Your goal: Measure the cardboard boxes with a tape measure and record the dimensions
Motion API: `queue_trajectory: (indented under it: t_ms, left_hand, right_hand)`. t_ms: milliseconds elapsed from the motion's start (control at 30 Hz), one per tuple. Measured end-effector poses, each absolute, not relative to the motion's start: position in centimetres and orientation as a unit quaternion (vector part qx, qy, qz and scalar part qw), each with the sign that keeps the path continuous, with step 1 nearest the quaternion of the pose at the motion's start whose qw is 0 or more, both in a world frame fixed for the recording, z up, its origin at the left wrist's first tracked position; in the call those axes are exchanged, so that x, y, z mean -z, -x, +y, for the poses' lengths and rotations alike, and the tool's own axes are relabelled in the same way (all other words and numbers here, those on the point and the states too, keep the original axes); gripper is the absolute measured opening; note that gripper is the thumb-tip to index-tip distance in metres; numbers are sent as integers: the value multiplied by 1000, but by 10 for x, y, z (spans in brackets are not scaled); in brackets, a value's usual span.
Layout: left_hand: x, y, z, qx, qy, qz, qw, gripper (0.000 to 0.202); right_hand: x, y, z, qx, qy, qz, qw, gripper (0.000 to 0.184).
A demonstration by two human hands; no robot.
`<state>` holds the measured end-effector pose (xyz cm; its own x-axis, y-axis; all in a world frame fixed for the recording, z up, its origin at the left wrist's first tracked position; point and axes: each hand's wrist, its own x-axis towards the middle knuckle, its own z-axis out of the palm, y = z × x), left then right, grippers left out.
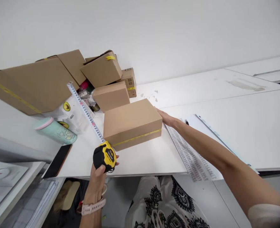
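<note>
My left hand (97,174) grips a yellow and black tape measure (104,156) at the front edge of the white table (144,158). Its white blade (85,111) runs out up and to the left, along the left end of a flat brown cardboard box (132,123) with a strip of yellow tape. My right hand (167,119) reaches across from the right and rests against the right end of that box, fingers laid flat on it.
More cardboard boxes (35,84) are piled at the back left against the wall. A mint tumbler (56,130) lies on its side, beside a black phone (58,160). Printed sheets (192,155) lie under my right forearm.
</note>
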<state>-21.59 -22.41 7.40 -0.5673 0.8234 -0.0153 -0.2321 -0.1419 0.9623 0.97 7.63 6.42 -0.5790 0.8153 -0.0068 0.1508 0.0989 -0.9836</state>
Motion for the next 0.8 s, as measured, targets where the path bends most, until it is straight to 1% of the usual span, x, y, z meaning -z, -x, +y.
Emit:
queue_trajectory:
  t_ms: [100, 167, 267, 333, 367, 433, 500, 600, 667, 733, 800]
  left_hand:
    - [-88, 217, -221, -726, -288, 510, 361, 74]
    - [-107, 220, -218, -736, -291, 501, 349, 72]
    - [-138, 226, -207, -745, -285, 505, 329, 63]
    - [-154, 229, -196, -745, -276, 510, 330, 58]
    - [-159, 230, -190, -744, -272, 511, 335, 56]
    - [-164, 231, -177, -741, -269, 510, 344, 54]
    - [-165, 230, -166, -740, -274, 510, 342, 54]
    - [-166, 220, -162, -746, -304, 505, 309, 57]
    - [-169, 207, -169, -745, -341, 492, 296, 59]
    - [-172, 192, -181, -726, -376, 472, 329, 65]
    - [-172, 179, -193, -687, -383, 460, 413, 66]
  right_hand:
    - [-78, -1, 62, -625, 404, -582, 329, 56]
    - [-95, 1, 50, -620, 426, -551, 362, 63]
    - [-127, 1, 33, -538, 414, -603, 419, 74]
    - [-145, -1, 29, -483, 397, -650, 433, 76]
    - [-151, -2, 30, -475, 388, -661, 433, 76]
    - [-157, -2, 36, -494, 378, -655, 429, 71]
    - [-156, 0, 48, -525, 383, -629, 426, 59]
    - [-152, 8, 69, -549, 400, -599, 424, 41]
    - [-152, 15, 84, -552, 412, -586, 426, 37]
    - [-155, 23, 99, -548, 427, -579, 428, 36]
    - [-155, 29, 115, -521, 448, -586, 430, 36]
